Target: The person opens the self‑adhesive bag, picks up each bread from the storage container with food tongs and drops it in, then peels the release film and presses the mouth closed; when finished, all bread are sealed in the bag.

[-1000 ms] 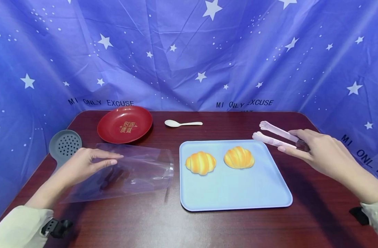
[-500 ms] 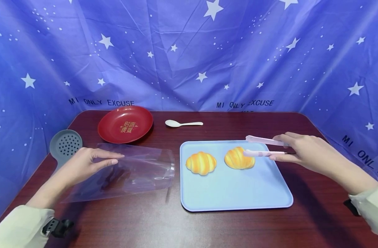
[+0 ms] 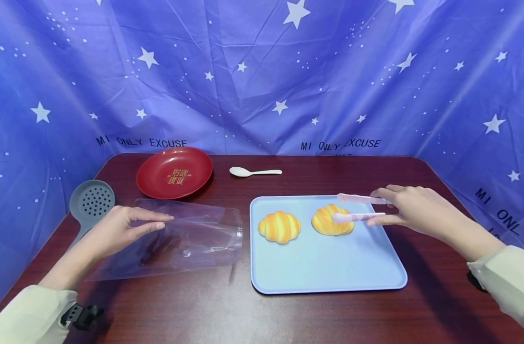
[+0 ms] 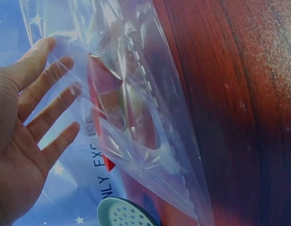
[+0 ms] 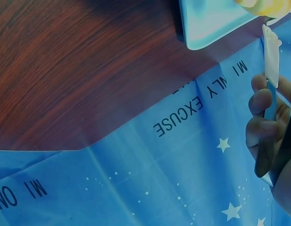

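Between its thumb and index finger, my left hand (image 3: 117, 230) pinches the upper layer of a clear plastic bag (image 3: 210, 239). The left wrist view shows the other fingers spread beside the bag (image 4: 145, 165). My right hand (image 3: 425, 208) grips pale pink tongs (image 3: 358, 217) with two parted arms. Their tips are over the right croissant (image 3: 324, 220), one arm overlapping it in the head view and the other behind it; whether they touch it I cannot tell. The left croissant (image 3: 279, 227) lies on the same light blue tray (image 3: 317, 270).
A red plate (image 3: 158, 184) with gold characters stands at the back left. Near it lie a white spoon (image 3: 241, 172) and a grey slotted ladle (image 3: 91, 203), partly hidden by the left hand. A starry blue curtain (image 3: 262, 86) surrounds the dark wooden table (image 3: 193, 306).
My right hand has moved left and slightly down, bringing the tongs from beyond the tray's back right corner to the right croissant. The left hand still holds the bag in place.
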Available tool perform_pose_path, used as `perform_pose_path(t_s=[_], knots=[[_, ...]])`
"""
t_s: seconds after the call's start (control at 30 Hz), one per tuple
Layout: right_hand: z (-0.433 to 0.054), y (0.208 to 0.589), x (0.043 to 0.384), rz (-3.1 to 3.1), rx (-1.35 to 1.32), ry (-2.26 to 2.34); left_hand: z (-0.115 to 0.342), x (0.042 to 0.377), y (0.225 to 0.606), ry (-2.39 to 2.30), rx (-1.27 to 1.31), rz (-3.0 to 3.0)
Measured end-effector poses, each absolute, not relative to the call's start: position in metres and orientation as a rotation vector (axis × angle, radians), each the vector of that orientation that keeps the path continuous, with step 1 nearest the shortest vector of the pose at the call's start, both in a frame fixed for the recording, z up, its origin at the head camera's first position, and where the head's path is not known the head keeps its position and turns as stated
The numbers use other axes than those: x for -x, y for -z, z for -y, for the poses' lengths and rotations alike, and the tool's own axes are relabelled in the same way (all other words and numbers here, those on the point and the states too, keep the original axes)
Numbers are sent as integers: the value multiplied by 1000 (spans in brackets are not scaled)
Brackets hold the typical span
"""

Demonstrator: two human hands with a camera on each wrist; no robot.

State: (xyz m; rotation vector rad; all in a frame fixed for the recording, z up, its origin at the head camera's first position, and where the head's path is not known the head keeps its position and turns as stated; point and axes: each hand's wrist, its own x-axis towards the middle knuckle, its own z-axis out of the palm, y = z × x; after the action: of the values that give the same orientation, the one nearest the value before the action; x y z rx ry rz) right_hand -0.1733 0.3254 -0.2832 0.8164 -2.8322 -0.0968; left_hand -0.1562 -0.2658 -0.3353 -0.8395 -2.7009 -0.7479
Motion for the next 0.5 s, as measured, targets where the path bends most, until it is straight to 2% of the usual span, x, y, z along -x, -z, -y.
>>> perform_pose_path(t_s=[0.23, 0.5], knots=[[-324, 286, 178, 2828, -896, 148, 265, 156, 335, 767, 829, 2708], [-321, 285, 182, 2911, -849, 136, 265, 157, 335, 762, 831, 2713]])
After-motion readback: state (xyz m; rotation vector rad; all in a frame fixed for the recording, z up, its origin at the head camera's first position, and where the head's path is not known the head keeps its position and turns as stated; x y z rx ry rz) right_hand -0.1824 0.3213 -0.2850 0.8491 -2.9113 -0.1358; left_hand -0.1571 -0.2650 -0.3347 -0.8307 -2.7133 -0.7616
